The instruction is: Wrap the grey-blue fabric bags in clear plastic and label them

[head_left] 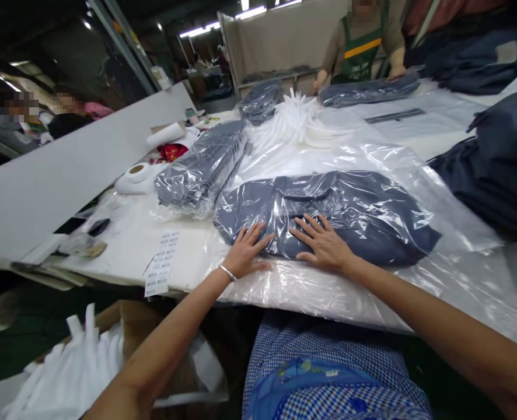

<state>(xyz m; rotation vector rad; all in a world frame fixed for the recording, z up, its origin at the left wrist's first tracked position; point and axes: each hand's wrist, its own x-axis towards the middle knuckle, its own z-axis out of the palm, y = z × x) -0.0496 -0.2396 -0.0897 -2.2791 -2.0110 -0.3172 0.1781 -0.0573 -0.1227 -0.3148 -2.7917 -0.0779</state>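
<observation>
A folded dark blue-grey garment (pixel 372 204) lies inside a clear plastic bag (pixel 398 163) at the front of the table. My left hand (pixel 246 252) rests on the bag near the garment's lower left edge, its fingers spread. Further right, my right hand (pixel 324 242) presses flat on the bagged garment, fingers apart. Neither hand is wrapped around anything. To the left of them is a stack of bagged dark garments (pixel 206 157). Behind the garment sits a bunch of white foam strips (pixel 296 116).
A sheet of labels (pixel 162 262) hangs at the front edge, near a white roll (pixel 136 175). More dark garments (pixel 499 157) are heaped on the right. Across the table a co-worker (pixel 359 52) handles another bag. A box of white strips (pixel 83 356) stands below left.
</observation>
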